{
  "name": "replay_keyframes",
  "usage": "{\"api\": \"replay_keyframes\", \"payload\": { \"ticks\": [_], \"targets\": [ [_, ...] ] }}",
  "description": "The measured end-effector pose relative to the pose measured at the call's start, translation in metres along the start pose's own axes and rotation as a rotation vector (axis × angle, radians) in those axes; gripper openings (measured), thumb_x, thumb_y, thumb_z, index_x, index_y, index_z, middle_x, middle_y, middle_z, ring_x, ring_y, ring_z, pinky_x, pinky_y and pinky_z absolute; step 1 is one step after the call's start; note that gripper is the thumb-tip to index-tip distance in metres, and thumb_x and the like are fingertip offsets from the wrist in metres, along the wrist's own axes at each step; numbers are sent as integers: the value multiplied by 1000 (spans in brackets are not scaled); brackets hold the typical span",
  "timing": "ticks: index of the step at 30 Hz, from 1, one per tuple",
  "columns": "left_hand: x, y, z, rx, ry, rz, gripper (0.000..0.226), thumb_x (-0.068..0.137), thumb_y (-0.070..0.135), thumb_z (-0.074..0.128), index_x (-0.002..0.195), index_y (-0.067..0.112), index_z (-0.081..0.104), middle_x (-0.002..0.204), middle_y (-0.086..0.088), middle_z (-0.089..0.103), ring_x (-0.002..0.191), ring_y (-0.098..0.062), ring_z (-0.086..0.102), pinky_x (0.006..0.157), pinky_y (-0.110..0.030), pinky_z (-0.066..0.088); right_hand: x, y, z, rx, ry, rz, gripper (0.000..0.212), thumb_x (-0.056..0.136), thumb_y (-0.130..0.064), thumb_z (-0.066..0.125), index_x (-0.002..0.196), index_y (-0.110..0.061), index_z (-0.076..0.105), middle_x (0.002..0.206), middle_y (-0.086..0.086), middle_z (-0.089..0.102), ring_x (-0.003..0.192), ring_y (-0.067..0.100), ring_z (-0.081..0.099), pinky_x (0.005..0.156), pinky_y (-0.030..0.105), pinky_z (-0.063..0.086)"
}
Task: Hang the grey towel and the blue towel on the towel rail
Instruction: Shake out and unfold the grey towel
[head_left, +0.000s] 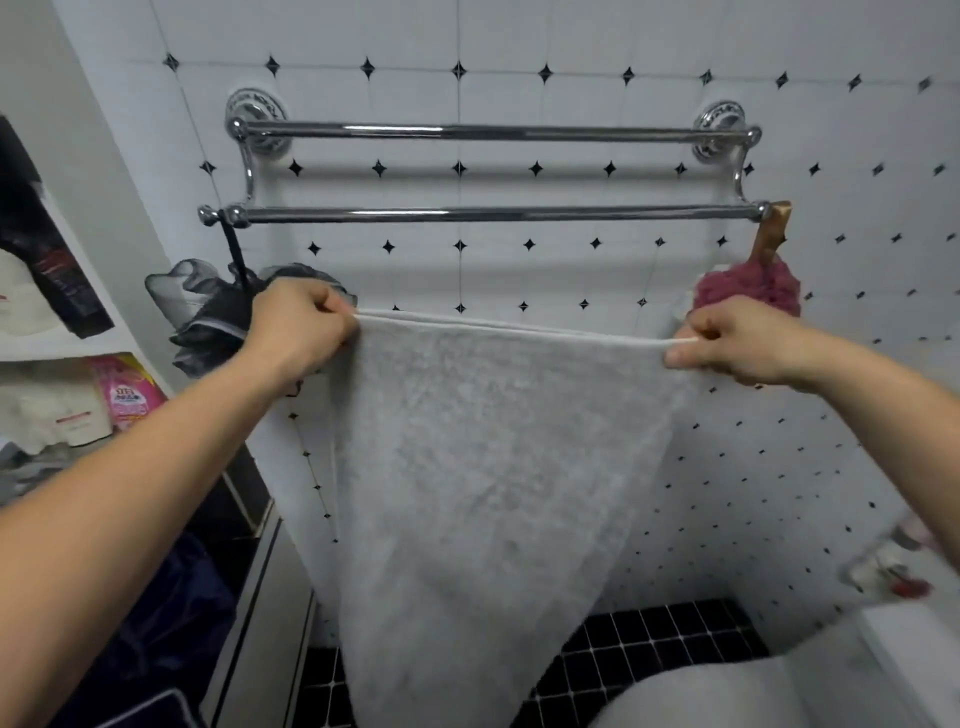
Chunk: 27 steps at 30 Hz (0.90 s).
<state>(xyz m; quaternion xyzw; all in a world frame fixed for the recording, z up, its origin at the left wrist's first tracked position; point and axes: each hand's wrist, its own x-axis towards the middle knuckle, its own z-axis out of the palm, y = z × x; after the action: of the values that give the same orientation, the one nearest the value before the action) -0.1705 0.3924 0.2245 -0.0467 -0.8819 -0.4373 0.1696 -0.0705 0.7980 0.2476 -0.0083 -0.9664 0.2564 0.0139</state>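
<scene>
White wall tiles with small black diamond insets form the background, with a black-tiled floor below. Mounted on the wall is a chrome double towel rail, consisting of an upper bar and a lower, more forward bar; both bars are bare along their length. A dark mesh sponge hangs by a black cord from the left end of the lower bar, and a dark red mesh sponge hangs by a tan strap from the right end. The grey towel is held spread out below the lower bar and in front of the wall, clear of the rail, its top edge pulled taut and its body hanging down toward the floor. The left hand is pinched closed on the top left corner; the right hand is pinched closed on the top right corner. Shelves carrying packets stand at the left edge of the view.
</scene>
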Motion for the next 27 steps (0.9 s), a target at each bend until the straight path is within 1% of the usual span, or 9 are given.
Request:
{"api": "replay_keyframes", "payload": {
  "ticks": [2, 6, 10, 14, 16, 19, 21, 24, 27],
  "targets": [
    [-3, 8, 10, 27, -23, 48, 16, 78, 7, 61, 68, 17, 68, 71, 1, 68, 64, -16, 60, 63, -25, 52, 9, -2, 10, -124, 125, 42, 36, 81, -39, 74, 61, -15, 57, 54, 1, 52, 45, 16, 46, 46, 25, 35],
    [3, 7, 10, 50, 50, 24, 16, 78, 7, 56, 73, 11, 70, 70, 1, 66, 68, -19, 61, 67, -28, 51, -2, 1, 22, 238, -445, -82, 29, 77, -42, 77, 67, -19, 64, 51, -1, 50, 46, 13, 44, 43, 23, 39],
    [4, 11, 13, 77, 18, 1, 15, 80, 4, 57, 74, 10, 69, 67, 0, 64, 60, -18, 57, 61, -25, 48, 15, 22, 23, 274, -60, 156, 24, 91, -29, 64, 88, -6, 60, 74, 10, 61, 57, 15, 70, 40, 26, 50],
    [-2, 27, 28, 100, -5, 37, 22, 79, 2, 54, 73, 17, 68, 67, 2, 62, 58, -13, 56, 46, -19, 44, 36, 32, 32, 840, 162, 292, 35, 97, -16, 56, 121, 7, 47, 99, 29, 62, 71, 36, 74, 50, 27, 59],
    [-2, 26, 29, 101, -9, 7, 28, 79, -2, 50, 71, 19, 68, 66, 1, 61, 55, -15, 54, 42, -19, 43, 37, 36, 33, 919, 150, 232, 40, 85, -13, 70, 115, 8, 54, 91, 26, 69, 79, 36, 74, 59, 25, 60],
    [-5, 17, 27, 108, -49, -4, 32, 79, -7, 53, 67, 20, 66, 64, -4, 61, 55, -20, 54, 48, -24, 48, 30, 44, 32, 714, 131, 166, 48, 63, -4, 83, 106, 1, 65, 79, 10, 77, 74, 24, 75, 62, 23, 59],
    [-9, 14, 30, 97, -76, 2, 30, 80, -6, 60, 70, 21, 67, 68, -7, 66, 62, -22, 59, 58, -30, 53, 34, 46, 27, 632, 234, 169, 33, 69, 2, 81, 98, 1, 66, 66, 9, 75, 59, 17, 73, 52, 19, 57],
    [-17, 14, 40, 67, -93, 37, 29, 79, -4, 67, 69, 24, 67, 70, -5, 70, 65, -19, 62, 63, -28, 52, 48, 48, 16, 753, 477, 212, 14, 79, 1, 74, 82, -5, 62, 66, 9, 67, 38, 7, 60, 37, 17, 46],
    [-24, 12, 50, 99, -89, 30, 32, 76, -8, 67, 65, 22, 65, 65, 1, 65, 61, -14, 57, 62, -26, 51, 52, 53, 22, 802, 434, 225, 17, 82, -5, 73, 73, -13, 60, 60, 4, 60, 33, 5, 51, 33, 16, 39]
  ]
}}
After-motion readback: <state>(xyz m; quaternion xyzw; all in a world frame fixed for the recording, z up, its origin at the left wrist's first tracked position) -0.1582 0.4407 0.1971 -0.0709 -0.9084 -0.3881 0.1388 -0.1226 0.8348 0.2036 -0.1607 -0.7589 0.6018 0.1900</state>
